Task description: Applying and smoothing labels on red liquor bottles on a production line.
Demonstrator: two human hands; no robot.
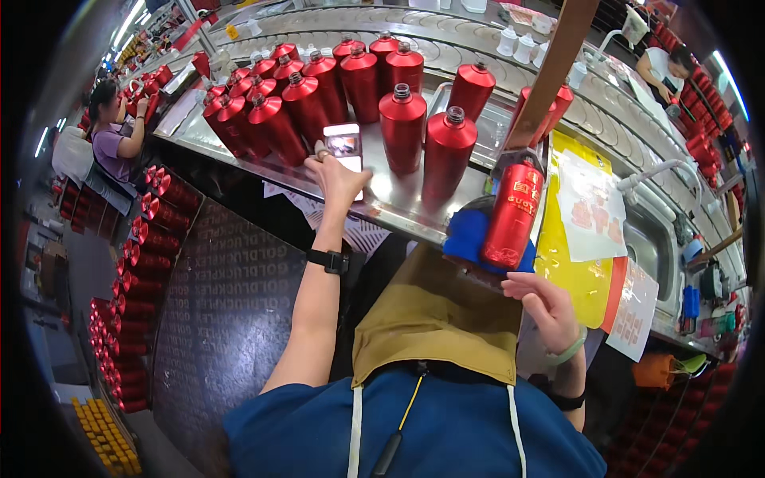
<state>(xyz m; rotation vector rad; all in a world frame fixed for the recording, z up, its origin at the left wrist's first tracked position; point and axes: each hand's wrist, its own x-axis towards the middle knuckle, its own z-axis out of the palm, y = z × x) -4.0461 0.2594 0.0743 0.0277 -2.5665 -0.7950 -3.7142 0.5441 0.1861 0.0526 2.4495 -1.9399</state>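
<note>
Stacked bottles are lining the far left. Upright bottles are crowding the metal bench, hemming in the phone; a sideways knock could topple them. Left hand is touching the phone, fingers part-curled, thumb out; can't tell if it's clamping. Printed red bottle is leaning on a blue rest, could roll if bumped. Right hand is hovering beside its base, loosely spread, empty. Wooden post is obstructing reach; yellow sheet is lying beyond.

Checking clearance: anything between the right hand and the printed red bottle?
Nothing visible blocks it: the right hand is open, close to the base of the printed red bottle. The blue support shows at the bottle's sides, not over it.
</note>
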